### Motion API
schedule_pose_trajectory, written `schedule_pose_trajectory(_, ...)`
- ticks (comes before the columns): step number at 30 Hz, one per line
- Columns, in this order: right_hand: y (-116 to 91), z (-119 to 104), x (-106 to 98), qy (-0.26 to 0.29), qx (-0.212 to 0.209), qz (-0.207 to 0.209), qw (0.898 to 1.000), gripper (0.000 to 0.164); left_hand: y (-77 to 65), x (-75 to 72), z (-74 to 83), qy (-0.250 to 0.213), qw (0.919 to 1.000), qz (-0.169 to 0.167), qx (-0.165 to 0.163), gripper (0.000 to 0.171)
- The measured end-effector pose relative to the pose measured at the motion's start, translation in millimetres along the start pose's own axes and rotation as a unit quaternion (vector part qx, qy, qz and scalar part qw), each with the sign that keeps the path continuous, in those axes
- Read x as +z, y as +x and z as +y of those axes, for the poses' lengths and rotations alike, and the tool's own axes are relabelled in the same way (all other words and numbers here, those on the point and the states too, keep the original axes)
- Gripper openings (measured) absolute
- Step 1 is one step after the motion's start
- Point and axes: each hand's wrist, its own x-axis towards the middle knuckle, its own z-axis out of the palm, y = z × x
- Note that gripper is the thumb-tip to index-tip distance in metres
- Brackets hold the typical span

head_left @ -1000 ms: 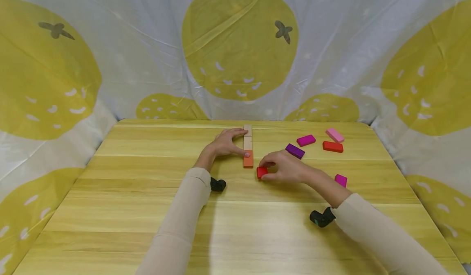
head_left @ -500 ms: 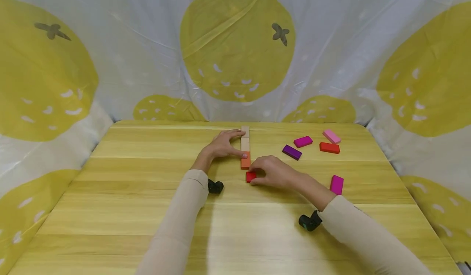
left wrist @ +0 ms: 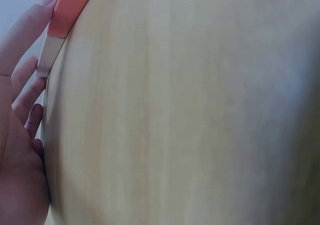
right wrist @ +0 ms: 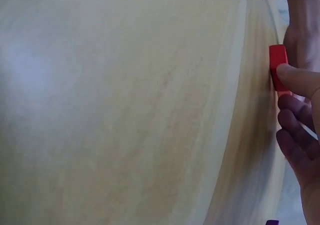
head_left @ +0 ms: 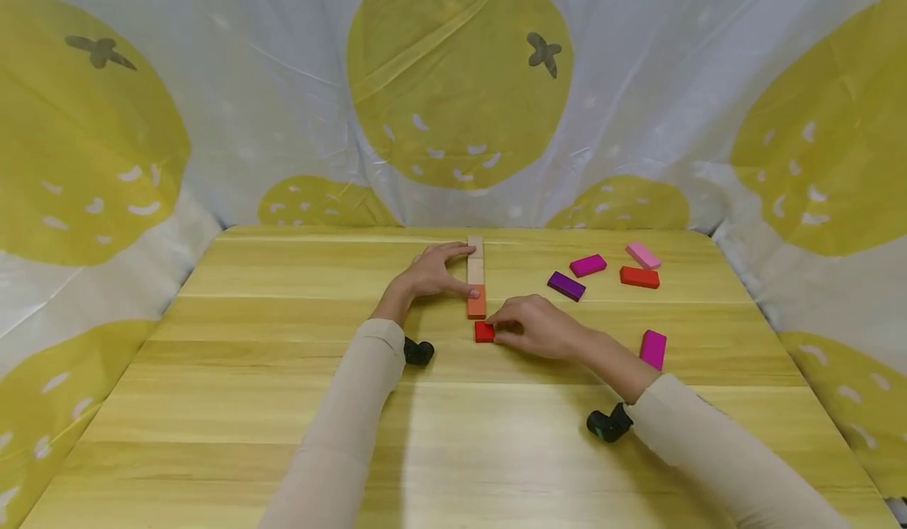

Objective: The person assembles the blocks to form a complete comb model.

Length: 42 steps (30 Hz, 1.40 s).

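A row of two plain wooden blocks [head_left: 475, 269] and an orange block [head_left: 477, 302] runs toward me on the table. My left hand [head_left: 431, 271] rests against the row's left side, its thumb on the orange block and a fingertip at the far plain block. In the left wrist view, the thumb touches the orange block [left wrist: 70, 10] and the other fingers are extended. Just off the orange block's near end lies a red block [head_left: 483, 332]. My right hand [head_left: 542, 326] pinches its right end between thumb and finger; the right wrist view shows the thumb on the red block [right wrist: 278, 60].
To the right lie a purple block [head_left: 566, 286], a magenta block [head_left: 588, 265], a pink block [head_left: 643, 255] and a red-orange block [head_left: 640, 278]. Another magenta block [head_left: 653, 349] sits nearer the right forearm. Black wrist devices [head_left: 420, 352] hang at both cuffs. A patterned cloth [head_left: 460, 80] stands behind the table.
My right hand has brought the red block left, from right of the row to the orange block's near end. Its fingers have since shifted slightly right on the block. My left hand stays put.
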Motion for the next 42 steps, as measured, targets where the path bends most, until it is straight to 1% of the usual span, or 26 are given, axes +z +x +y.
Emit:
schedule_pose_trajectory(3,2.2,-0.8,1.1,-0.006,0.007,0.005,1.000,0.023,1.9,0.8,0.3,-0.004,1.0000,-0.001,0.002,0.096)
schedule_pose_trajectory(7,7.1,-3.1,3.3,-0.011,0.004,0.001,1.000,0.022,1.1,0.6,-1.8,-0.007,1.0000,-0.004,-0.006,0.095)
schedule_pose_trajectory(10,9.2,-3.7,4.7,-0.023,0.000,0.001,1.000,0.021,0.6,0.7,-2.5,-0.006,0.9999,-0.003,-0.008,0.095)
schedule_pose_trajectory(15,11.9,-4.5,2.9,-0.043,0.006,0.003,0.999,0.021,3.1,0.2,-1.4,-0.006,1.0000,-0.002,-0.006,0.095)
schedule_pose_trajectory(22,12.8,-6.0,3.4,-0.047,0.014,0.005,0.999,0.022,3.7,1.1,-1.5,-0.010,0.9999,0.000,-0.007,0.096)
schedule_pose_trajectory(30,13.3,-6.9,4.1,-0.075,0.024,0.015,0.997,0.020,4.3,1.0,-1.3,-0.008,0.9999,-0.003,-0.008,0.096)
schedule_pose_trajectory(42,12.5,-4.8,4.2,-0.059,0.034,0.005,0.998,0.023,2.0,0.5,0.8,-0.009,0.9999,-0.004,-0.012,0.096)
